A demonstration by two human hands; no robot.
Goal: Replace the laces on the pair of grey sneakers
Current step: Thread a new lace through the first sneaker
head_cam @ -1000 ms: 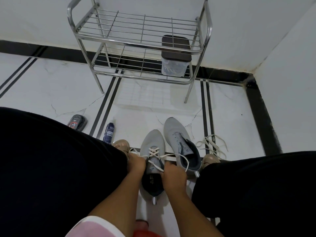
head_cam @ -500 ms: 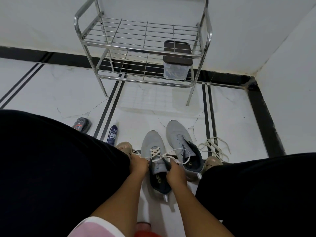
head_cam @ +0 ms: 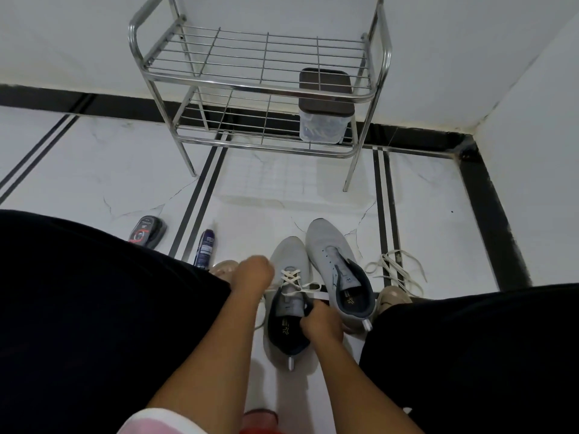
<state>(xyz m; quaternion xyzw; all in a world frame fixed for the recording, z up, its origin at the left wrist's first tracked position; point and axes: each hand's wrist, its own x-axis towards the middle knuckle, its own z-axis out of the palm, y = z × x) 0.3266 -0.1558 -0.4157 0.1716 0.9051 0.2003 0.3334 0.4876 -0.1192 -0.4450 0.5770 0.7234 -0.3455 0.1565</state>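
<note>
Two grey sneakers stand side by side on the white floor between my knees. The left sneaker [head_cam: 289, 258] carries a cream lace [head_cam: 293, 280] crossed through its lower eyelets. My left hand [head_cam: 252, 275] is closed on the lace's left end beside the shoe. My right hand [head_cam: 319, 321] grips the shoe's right collar and the other lace end. The right sneaker [head_cam: 329, 249] has bare eyelets. A loose cream lace [head_cam: 396, 267] lies heaped on the floor to its right.
A steel wire rack [head_cam: 260, 89] stands against the wall ahead, with a clear lidded box [head_cam: 324, 120] on its lower shelf. A blue bottle [head_cam: 205, 247] and a dark shoe-polish sponge [head_cam: 147, 231] lie on the floor at left. My dark-trousered legs flank both shoes.
My left hand has pulled its lace end up and out to the left. My right hand stays at the shoe's collar. The camera has tipped slightly downward.
</note>
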